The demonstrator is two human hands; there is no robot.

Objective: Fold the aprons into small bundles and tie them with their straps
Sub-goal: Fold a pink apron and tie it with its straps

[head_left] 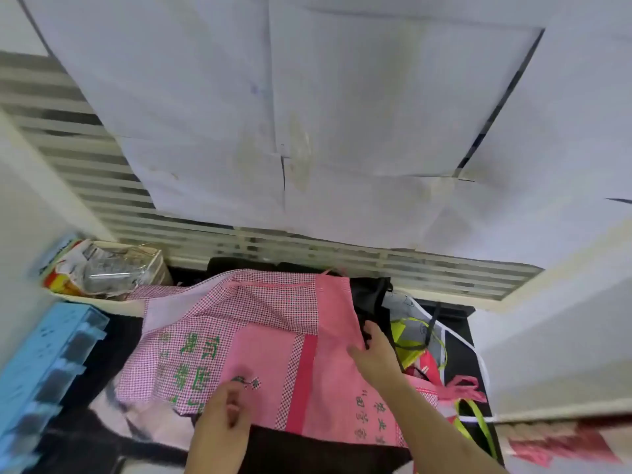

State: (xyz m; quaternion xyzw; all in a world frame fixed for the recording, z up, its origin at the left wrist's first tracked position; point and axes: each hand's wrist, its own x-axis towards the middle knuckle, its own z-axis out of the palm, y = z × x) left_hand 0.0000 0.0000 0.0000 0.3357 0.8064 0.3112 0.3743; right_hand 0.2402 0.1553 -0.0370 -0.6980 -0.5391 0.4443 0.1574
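Head view: 1 pink apron lies spread on a dark counter, partly folded over itself, w/ checked panels, a solid pink panel and green characters printed on it. All else is placed vs. the apron.

2 hands in view. Left hand at the apron's near edge, fingers curled and pinching the fabric. Right hand on the apron's right edge, thumb and fingers gripping a fold of cloth.

Right of the apron: a heap of more cloth, incl. 1 black piece behind the right hand, yellow-green straps and a loose pink strap; can't count the items in the heap.

Left of the apron: 1 blue plastic rack. Beyond its far-left corner: 1 tray holding crumpled packaging. Behind the apron: white slatted rail, paper-covered wall above.
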